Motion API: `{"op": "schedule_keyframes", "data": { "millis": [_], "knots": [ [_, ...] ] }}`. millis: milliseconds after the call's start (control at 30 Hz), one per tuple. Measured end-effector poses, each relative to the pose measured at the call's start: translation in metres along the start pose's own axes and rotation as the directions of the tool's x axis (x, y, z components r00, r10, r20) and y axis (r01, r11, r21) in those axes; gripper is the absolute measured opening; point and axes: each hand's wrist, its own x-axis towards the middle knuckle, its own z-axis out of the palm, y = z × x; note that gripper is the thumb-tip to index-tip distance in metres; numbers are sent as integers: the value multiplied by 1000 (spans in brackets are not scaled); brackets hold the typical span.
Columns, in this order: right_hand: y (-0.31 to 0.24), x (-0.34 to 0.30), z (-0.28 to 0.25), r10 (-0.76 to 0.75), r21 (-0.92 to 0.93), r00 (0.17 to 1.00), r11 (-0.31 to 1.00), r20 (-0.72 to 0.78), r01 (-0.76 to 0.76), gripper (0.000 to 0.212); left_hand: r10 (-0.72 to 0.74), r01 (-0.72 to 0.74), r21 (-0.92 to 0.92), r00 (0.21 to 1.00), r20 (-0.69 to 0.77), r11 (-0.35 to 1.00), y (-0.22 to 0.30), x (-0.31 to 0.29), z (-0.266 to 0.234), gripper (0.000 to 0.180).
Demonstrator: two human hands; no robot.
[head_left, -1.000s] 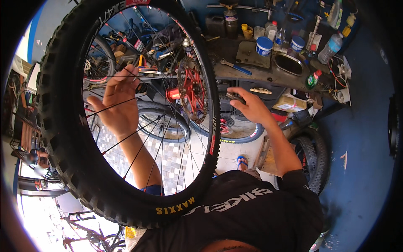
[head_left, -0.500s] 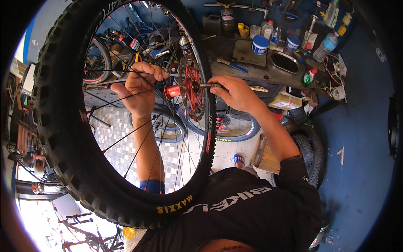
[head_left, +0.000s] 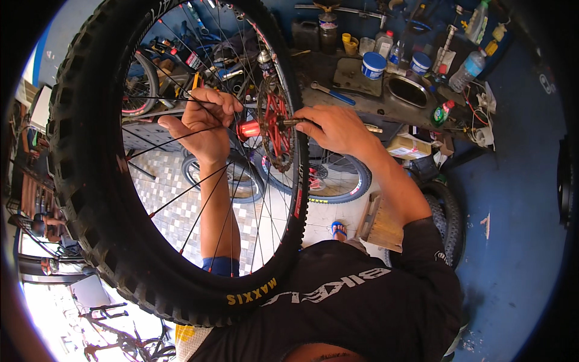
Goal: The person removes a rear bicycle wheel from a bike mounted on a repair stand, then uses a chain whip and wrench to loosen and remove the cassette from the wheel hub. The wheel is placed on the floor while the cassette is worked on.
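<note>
A large bicycle wheel with a black knobby tire (head_left: 90, 199) stands upright before me, its red hub (head_left: 248, 130) and brake disc (head_left: 278, 127) facing right. My right hand (head_left: 335, 128) pinches a short, dark metal rod (head_left: 291, 122) lined up with the hub's centre on the disc side. Its far end is hidden by the fingers. Behind the spokes is my left hand (head_left: 204, 128), thumb stretched away and fingers loosely bent beside the hub. I see nothing held in it.
A cluttered workbench (head_left: 319, 66) runs along the blue wall, with a blue-handled wrench (head_left: 333, 93), white-and-blue tubs (head_left: 373, 65) and bottles. Another bicycle wheel (head_left: 338, 181) stands below it. Spare tires (head_left: 446, 223) lean at the right by a wooden box (head_left: 381, 223).
My right hand has moved slightly left, toward the hub, with the rod. My left hand keeps nearly the same pose by the hub. The whole view has shifted a little.
</note>
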Motion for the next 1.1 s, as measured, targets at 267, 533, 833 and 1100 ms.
{"op": "schedule_keyframes", "data": {
  "millis": [267,533,833,1100],
  "knots": [
    [-9,2,-13,35,-61,997,998,65,-31,30,-37,40,46,998,-55,998,1,0,6,104],
    [3,7,-6,-6,-22,996,1000,85,8,31,-21,21,-3,996,-84,1000,1,-2,7,98],
    [-9,10,-10,-31,-131,997,991,67,39,28,-34,37,47,998,-53,998,2,-1,6,95],
    [-5,10,-11,-19,-113,997,993,69,27,27,-45,46,45,998,-34,998,4,-1,2,91]
  ]
}}
